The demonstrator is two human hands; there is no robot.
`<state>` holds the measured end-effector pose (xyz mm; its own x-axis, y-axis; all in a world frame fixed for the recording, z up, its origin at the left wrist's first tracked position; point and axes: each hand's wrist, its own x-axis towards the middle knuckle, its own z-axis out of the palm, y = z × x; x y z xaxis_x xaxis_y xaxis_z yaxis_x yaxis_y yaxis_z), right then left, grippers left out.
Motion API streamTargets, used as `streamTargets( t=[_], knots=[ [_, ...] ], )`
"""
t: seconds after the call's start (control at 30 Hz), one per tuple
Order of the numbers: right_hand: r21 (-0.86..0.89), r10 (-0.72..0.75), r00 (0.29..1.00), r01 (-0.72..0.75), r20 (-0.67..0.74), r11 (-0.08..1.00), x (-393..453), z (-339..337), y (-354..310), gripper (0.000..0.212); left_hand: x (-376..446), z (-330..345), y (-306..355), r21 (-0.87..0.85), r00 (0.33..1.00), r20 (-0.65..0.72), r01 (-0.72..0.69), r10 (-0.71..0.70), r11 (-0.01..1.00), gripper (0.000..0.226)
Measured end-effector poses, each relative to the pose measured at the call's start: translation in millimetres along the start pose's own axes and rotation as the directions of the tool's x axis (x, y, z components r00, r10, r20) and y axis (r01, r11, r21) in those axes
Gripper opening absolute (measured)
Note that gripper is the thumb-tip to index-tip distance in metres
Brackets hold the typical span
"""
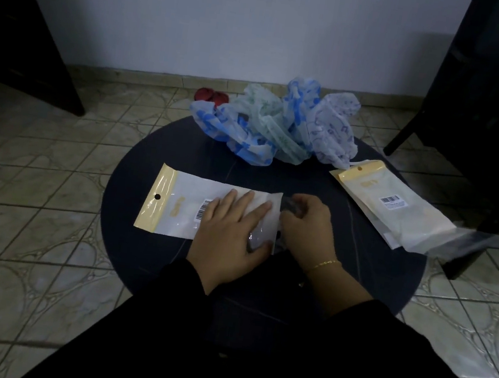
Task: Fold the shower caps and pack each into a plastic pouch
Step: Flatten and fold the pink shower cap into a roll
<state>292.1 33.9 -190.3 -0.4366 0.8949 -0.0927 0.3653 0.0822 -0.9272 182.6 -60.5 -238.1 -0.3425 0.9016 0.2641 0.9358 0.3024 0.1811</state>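
A white plastic pouch [188, 204] with a yellow header and a barcode lies flat on the round dark table [135, 172], its open end pointing right. My left hand [230, 234] presses flat on the pouch's right half. At the pouch's open end my right hand [308, 226] has its fingers curled around the clear flap and something dark; what it is cannot be told. A heap of crumpled shower caps [278, 125], blue-patterned, pale green and white, sits at the table's far edge.
A stack of more pouches [396, 206] lies at the table's right edge, partly overhanging. Dark furniture stands at the far left [23, 29] and right [493, 111]. Red slippers [211, 96] sit on the tiled floor behind the table.
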Motion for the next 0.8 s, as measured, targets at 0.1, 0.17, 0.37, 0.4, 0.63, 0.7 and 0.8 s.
streamTargets(
  t=[0.1,0.17,0.37,0.4,0.63,0.7,0.8],
  knots=[
    [0.026,0.072,0.996,-0.073,0.053,0.997,0.6,-2.5,-3.1,0.052,-0.3,0.3,0.6,0.006,1.0,-0.014,0.005,-0.005,1.0,0.076],
    [-0.019,0.113,0.989,-0.111,0.091,0.994,3.6,0.1,-5.6,0.059,0.5,1.0,0.3,0.003,0.999,-0.03,0.013,-0.012,1.0,0.079],
    [0.016,0.181,0.943,-0.193,0.28,0.981,8.2,23.8,-5.4,0.064,1.7,-4.7,1.3,-0.11,0.998,-0.014,0.06,-0.062,0.992,0.092],
    [0.043,0.171,0.937,-0.193,0.303,0.98,8.9,24.6,-5.7,0.062,2.3,-6.3,0.8,-0.119,0.997,-0.011,0.069,-0.071,0.991,0.093],
    [-0.083,0.087,0.959,-0.066,0.269,0.994,28.9,27.5,0.3,0.059,22.9,-12.7,-32.9,-0.096,0.995,0.041,0.094,-0.091,0.991,0.063],
    [-0.188,0.034,0.98,0.004,0.198,0.982,37.4,27.3,1.3,0.055,30.7,-18.9,-51.3,-0.041,0.989,0.064,0.134,-0.131,0.99,0.064],
    [-0.499,-0.202,0.971,0.238,0.126,0.833,47.6,25.2,-1.8,0.044,40.6,-32.0,-76.2,0.015,0.968,0.162,0.193,-0.193,0.981,0.068]
  ],
)
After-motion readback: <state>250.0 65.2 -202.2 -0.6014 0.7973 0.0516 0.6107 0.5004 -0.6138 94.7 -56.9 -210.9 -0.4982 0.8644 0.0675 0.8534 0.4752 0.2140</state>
